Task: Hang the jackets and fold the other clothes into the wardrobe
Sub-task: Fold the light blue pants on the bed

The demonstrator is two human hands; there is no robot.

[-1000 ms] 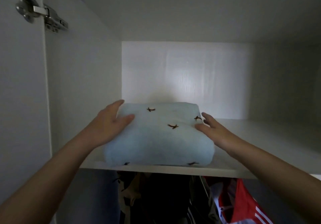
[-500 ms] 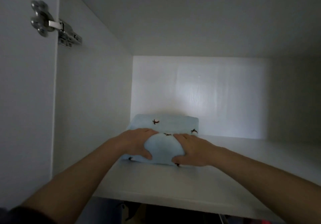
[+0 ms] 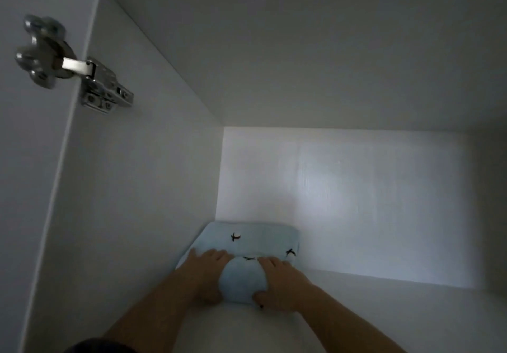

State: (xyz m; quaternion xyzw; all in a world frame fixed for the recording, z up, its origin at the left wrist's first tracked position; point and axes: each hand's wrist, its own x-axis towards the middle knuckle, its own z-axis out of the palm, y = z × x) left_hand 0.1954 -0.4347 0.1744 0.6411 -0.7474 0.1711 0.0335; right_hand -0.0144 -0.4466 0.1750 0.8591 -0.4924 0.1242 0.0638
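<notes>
Nearest, a dark sleeve (image 3: pixel 96 346) is cut off by the bottom edge, and both bare forearms reach forward over the white shelf (image 3: pixel 384 311). Each hand clasps the bulging front fold of the pale blue garment (image 3: pixel 258 239). The left hand (image 3: pixel 208 273) has its fingers laid over the top, and its thumb, dim in shadow, runs down the front face. The right hand (image 3: pixel 277 284) does likewise, its thumb hooked against the front edge beside a small dark mark. The fold swells out between the hands, and the cloth under the palms is hidden. Beyond the fingertips the garment lies flat on the shelf, bearing small dark bird-like marks. Its far edge is at or very near the back panel (image 3: pixel 356 202), and its left edge is close to the side wall (image 3: pixel 151 188). Up and left of the left hand, a blurred metal hinge (image 3: pixel 90 78) joins the door (image 3: pixel 27 188) to that wall.
</notes>
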